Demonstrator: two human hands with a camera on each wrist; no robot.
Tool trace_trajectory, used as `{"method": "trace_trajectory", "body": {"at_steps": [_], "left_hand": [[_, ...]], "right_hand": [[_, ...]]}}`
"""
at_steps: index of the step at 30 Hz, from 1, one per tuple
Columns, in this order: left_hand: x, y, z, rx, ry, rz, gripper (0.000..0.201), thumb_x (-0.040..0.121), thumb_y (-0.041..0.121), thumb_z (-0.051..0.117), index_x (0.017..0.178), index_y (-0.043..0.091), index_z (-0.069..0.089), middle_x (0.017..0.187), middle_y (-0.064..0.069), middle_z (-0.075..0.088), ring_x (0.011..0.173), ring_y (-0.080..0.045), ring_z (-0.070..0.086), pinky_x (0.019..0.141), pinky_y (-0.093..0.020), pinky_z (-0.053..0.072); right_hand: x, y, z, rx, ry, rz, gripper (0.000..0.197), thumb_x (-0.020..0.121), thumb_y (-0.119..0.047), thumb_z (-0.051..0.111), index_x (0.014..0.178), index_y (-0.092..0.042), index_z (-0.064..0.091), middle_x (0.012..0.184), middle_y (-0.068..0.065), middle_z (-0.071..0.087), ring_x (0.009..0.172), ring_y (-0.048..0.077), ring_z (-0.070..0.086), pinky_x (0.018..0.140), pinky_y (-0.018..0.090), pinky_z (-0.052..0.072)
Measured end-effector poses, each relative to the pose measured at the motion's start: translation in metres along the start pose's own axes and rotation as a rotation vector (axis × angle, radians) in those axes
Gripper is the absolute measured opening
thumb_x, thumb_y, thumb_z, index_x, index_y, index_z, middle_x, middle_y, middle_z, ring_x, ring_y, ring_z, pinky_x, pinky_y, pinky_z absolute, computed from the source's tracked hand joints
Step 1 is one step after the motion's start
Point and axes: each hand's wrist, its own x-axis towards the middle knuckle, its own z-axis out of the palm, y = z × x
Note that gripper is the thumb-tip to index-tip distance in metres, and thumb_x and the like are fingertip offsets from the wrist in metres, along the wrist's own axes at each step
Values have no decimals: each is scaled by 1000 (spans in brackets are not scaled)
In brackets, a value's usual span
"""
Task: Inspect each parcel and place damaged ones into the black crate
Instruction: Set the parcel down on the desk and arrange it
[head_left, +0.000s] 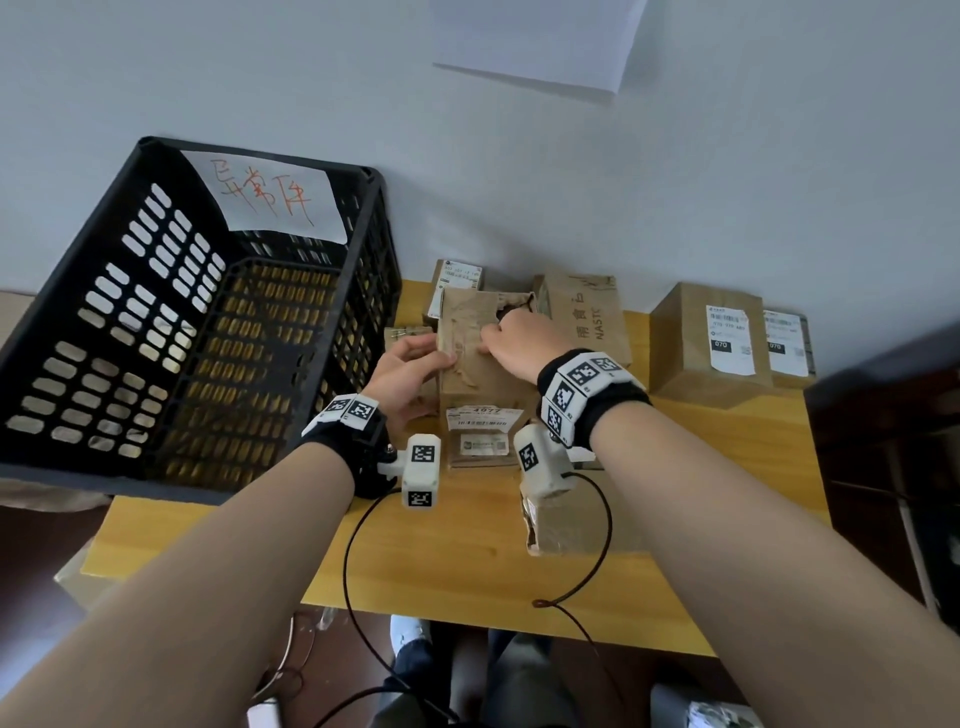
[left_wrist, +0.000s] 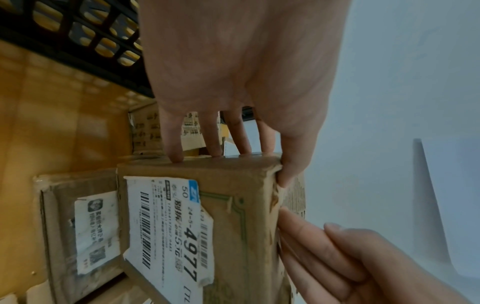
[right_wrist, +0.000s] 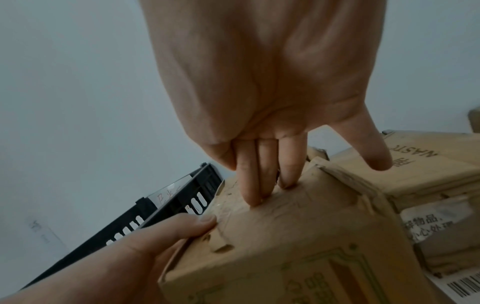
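With my left hand (head_left: 402, 376) gripping the torn cardboard parcel (head_left: 480, 358) by its side on the wooden table (head_left: 467, 540), right fingers (right_wrist: 253, 185) pressed flat on top, I should tilt it gently, then lift toward the black crate (head_left: 197, 312).

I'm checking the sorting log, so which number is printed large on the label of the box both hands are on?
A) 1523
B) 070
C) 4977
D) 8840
C: the white label on the box gripped by the left hand and touched by the right hand reads 4977 in big digits.
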Motion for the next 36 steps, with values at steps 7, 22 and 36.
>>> {"method": "trace_trajectory", "body": {"at_steps": [7,22,36], "left_hand": [[-1,4,1,22,7,-1,31,90,11,77,117,20,64,120,2,73,116,-20,69,72,-46,63],[-7,8,1,84,-29,-64,50,93,14,68,139,32,61,124,-8,72,112,-29,69,81,-48,60],[-19,65,14,78,42,3,65,93,80,39,128,35,69,129,-16,71,111,-31,69,93,-44,52]], "right_hand": [[2,1,3,-5,23,-2,49,107,-29,40,61,-13,41,61,2,43,54,19,42,50,32,27],[0,25,4,726,-5,407,74,107,-61,21,156,-8,37,153,17,46,141,33,44,119,49,33],[-16,18,-34,1170,130,401,74,97,-76,28,125,-19,66,119,7,72,103,27,70,89,46,58]]}}
